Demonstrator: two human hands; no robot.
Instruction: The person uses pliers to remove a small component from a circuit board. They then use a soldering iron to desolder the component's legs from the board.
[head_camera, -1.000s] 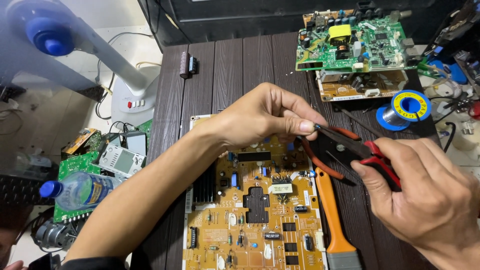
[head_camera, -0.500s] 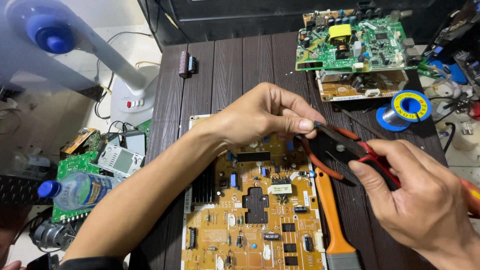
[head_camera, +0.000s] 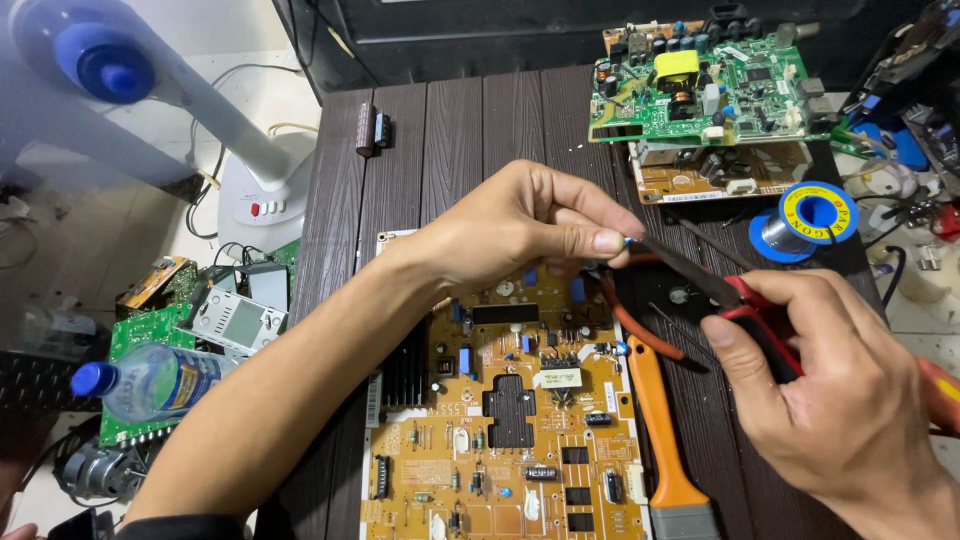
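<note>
A tan circuit board (head_camera: 505, 420) with many small parts lies on the dark slatted table (head_camera: 470, 130) in front of me. My left hand (head_camera: 520, 225) hovers over its far end, thumb and forefinger pinched on a tiny blue-tipped component at the tip of the pliers. My right hand (head_camera: 840, 400) grips red-handled needle-nose pliers (head_camera: 720, 285), whose jaws meet that component at my left fingertips.
An orange-handled tool (head_camera: 665, 450) lies along the board's right edge. Two more circuit boards (head_camera: 705, 85) are stacked at the back right beside a blue solder spool (head_camera: 805, 220). Left of the table are a white fan base (head_camera: 265, 200), a water bottle (head_camera: 150, 380) and green boards (head_camera: 145, 335).
Both hands have stayed nearly in place. My right hand and the pliers have shifted slightly, keeping the jaws at my left fingertips.
</note>
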